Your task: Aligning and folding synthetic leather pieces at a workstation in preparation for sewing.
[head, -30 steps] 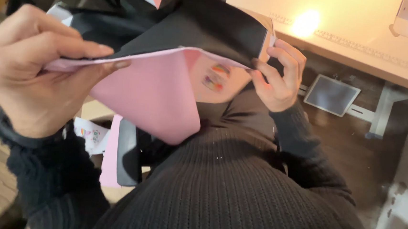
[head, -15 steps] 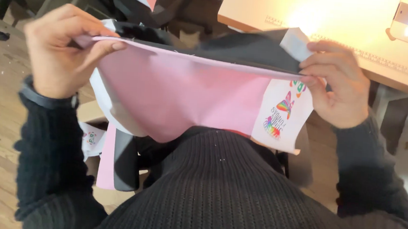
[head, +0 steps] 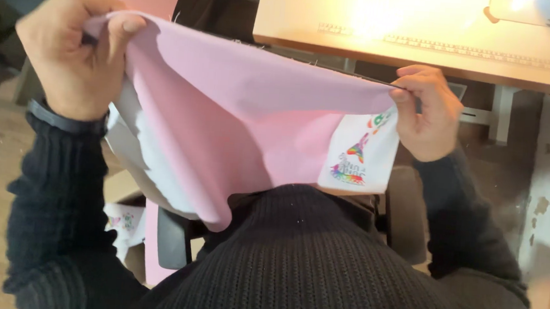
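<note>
A pale pink sheet of fabric [head: 239,107] is shown, with a white patch printed in rainbow colours [head: 357,155] at its four o'clock corner. A black ribbed knit sweater [head: 319,267] is worn; a light wooden tabletop [head: 425,36] is lit yellow at one o'clock.

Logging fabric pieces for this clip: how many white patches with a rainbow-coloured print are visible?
2. One white printed patch hangs under the pink fabric beside the right hand. A second patch lies low by the left sleeve. More may be hidden under the fabric.
</note>
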